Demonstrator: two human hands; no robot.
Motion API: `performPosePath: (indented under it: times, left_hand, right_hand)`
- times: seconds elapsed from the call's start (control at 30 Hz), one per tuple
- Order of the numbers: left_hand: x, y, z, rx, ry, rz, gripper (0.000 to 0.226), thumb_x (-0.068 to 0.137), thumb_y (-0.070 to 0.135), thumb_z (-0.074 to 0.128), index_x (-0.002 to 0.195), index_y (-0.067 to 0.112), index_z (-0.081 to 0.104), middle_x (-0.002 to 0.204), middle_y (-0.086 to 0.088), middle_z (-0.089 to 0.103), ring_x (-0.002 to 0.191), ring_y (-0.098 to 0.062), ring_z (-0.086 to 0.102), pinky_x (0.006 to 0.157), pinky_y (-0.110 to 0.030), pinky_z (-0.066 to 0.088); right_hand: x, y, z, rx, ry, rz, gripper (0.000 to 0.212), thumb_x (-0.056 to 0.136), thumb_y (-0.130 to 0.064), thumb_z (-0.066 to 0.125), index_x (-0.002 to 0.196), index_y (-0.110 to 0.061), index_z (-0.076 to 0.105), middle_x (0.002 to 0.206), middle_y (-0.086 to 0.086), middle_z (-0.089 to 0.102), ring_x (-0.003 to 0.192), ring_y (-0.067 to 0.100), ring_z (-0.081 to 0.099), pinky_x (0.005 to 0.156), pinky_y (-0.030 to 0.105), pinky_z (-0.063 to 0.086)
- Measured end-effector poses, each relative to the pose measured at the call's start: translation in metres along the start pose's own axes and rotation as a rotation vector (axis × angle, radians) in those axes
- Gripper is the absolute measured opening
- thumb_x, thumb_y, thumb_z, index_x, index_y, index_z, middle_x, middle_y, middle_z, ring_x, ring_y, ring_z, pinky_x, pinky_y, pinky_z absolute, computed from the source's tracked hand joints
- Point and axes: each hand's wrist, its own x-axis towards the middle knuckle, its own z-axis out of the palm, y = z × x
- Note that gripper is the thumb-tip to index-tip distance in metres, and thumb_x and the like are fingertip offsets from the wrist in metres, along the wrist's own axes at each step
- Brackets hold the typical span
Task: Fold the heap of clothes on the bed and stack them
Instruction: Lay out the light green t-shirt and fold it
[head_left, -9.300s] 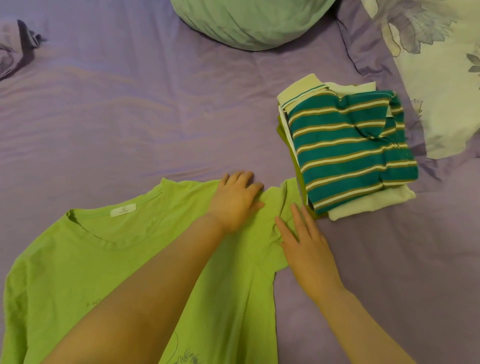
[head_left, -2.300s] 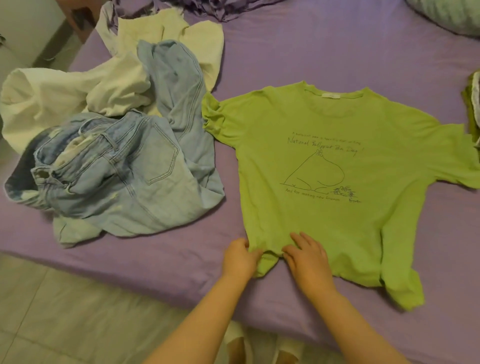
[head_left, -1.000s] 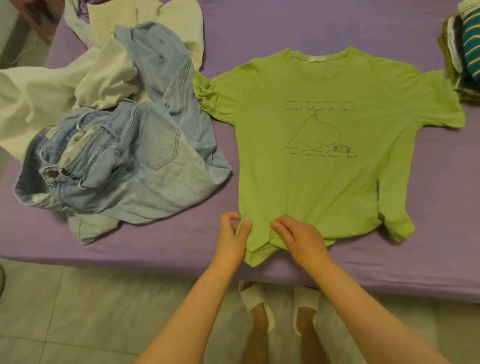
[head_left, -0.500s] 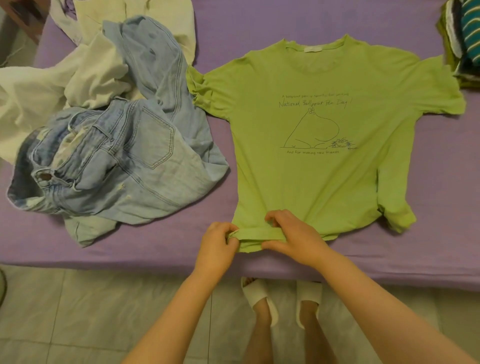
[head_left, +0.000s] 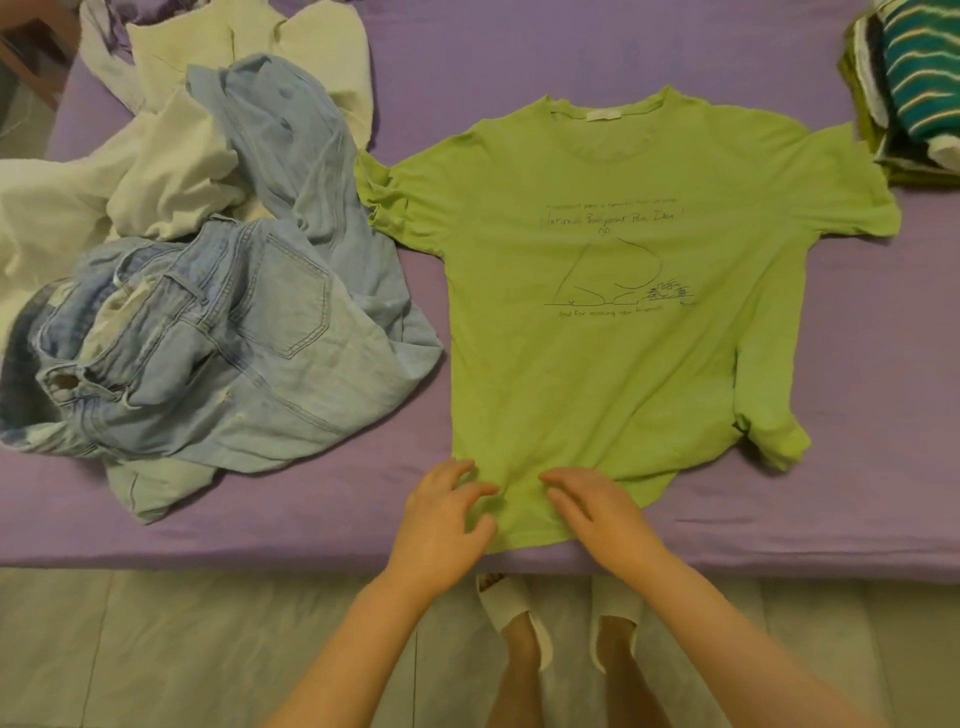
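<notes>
Hands first: the left hand and right hand lie side by side on the hem of the lime-green cotton T-shirt with a dark line drawing, fingers spread and lying loosely on the cloth, gripping nothing that I can make out, though motion blur leaves the fingertips unclear. The shirt is spread print-up on the purple bed sheet, its long axis running from 6 o'clock to 12 o'clock, neckline pointing to 12 and hem at the near edge of the bed. Its sleeve at 3 o'clock lies flat; the one at 9 o'clock is bunched against the crumpled light-blue denim jeans. Under and behind the jeans, toward 10 o'clock, sits a rumpled cream-white garment. At 2 o'clock, just beside the flat sleeve, is a folded stack topped by a teal-and-cream striped knit. The lower corner at 4 o'clock is twisted into a small fold
</notes>
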Motion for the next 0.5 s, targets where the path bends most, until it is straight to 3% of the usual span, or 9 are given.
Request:
performPosePath:
  times: [0.1, 0.23, 0.33, 0.4, 0.47, 0.5]
  left_hand:
    - [0.025, 0.035, 0.019, 0.077, -0.073, 0.158, 0.073, 0.069, 0.050, 0.021, 0.119, 0.023, 0.067, 0.138, -0.004, 0.052, 0.137, -0.025, 0.035, 0.113, -0.029, 0.022]
    - [0.051, 0.090, 0.050, 0.124, -0.168, 0.285, 0.054, 0.073, 0.034, 0.031, 0.099, 0.016, 0.075, 0.109, -0.010, 0.069, 0.112, -0.037, 0.059, 0.095, -0.046, 0.049]
    - [0.072, 0.125, 0.067, 0.140, -0.221, 0.301, 0.055, 0.076, 0.033, 0.028, 0.102, 0.014, 0.073, 0.110, -0.014, 0.067, 0.110, -0.039, 0.058, 0.093, -0.048, 0.050]
    - [0.086, 0.145, 0.074, 0.143, -0.237, 0.275, 0.053, 0.078, 0.034, 0.029, 0.102, 0.015, 0.072, 0.111, -0.016, 0.066, 0.110, -0.041, 0.057, 0.092, -0.048, 0.050]
    - [0.100, 0.161, 0.082, 0.151, -0.225, 0.271, 0.056, 0.078, 0.034, 0.027, 0.108, 0.015, 0.070, 0.116, -0.017, 0.062, 0.114, -0.043, 0.054, 0.097, -0.048, 0.047]
    - [0.106, 0.170, 0.086, 0.165, -0.193, 0.282, 0.060, 0.078, 0.035, 0.023, 0.116, 0.015, 0.066, 0.125, -0.017, 0.058, 0.121, -0.043, 0.048, 0.103, -0.047, 0.041]
  right_hand:
    - [-0.015, 0.037, -0.033, -0.054, 0.325, 0.069, 0.036, 0.088, -0.028, 0.045, 0.106, -0.008, 0.069, 0.105, 0.009, 0.068, 0.099, 0.029, 0.060, 0.087, 0.019, 0.033]
    - [-0.030, 0.092, -0.082, -0.184, 0.483, 0.176, 0.040, 0.083, -0.031, 0.041, 0.097, -0.007, 0.069, 0.100, 0.012, 0.066, 0.095, 0.035, 0.060, 0.087, 0.028, 0.033]
    - [-0.033, 0.115, -0.111, -0.233, 0.625, 0.330, 0.030, 0.080, -0.023, 0.060, 0.103, -0.004, 0.062, 0.108, 0.018, 0.057, 0.098, 0.038, 0.053, 0.088, 0.036, 0.036]
    - [-0.029, 0.123, -0.122, -0.229, 0.672, 0.449, 0.052, 0.074, -0.019, 0.077, 0.116, 0.001, 0.054, 0.120, 0.025, 0.050, 0.108, 0.042, 0.048, 0.092, 0.044, 0.039]
    - [-0.023, 0.132, -0.130, -0.186, 0.602, 0.567, 0.081, 0.072, -0.026, 0.080, 0.135, 0.003, 0.039, 0.137, 0.027, 0.041, 0.123, 0.041, 0.040, 0.100, 0.046, 0.035]
    - [-0.019, 0.136, -0.134, -0.154, 0.537, 0.595, 0.084, 0.073, -0.029, 0.079, 0.139, 0.002, 0.036, 0.139, 0.025, 0.041, 0.127, 0.040, 0.039, 0.102, 0.046, 0.034]
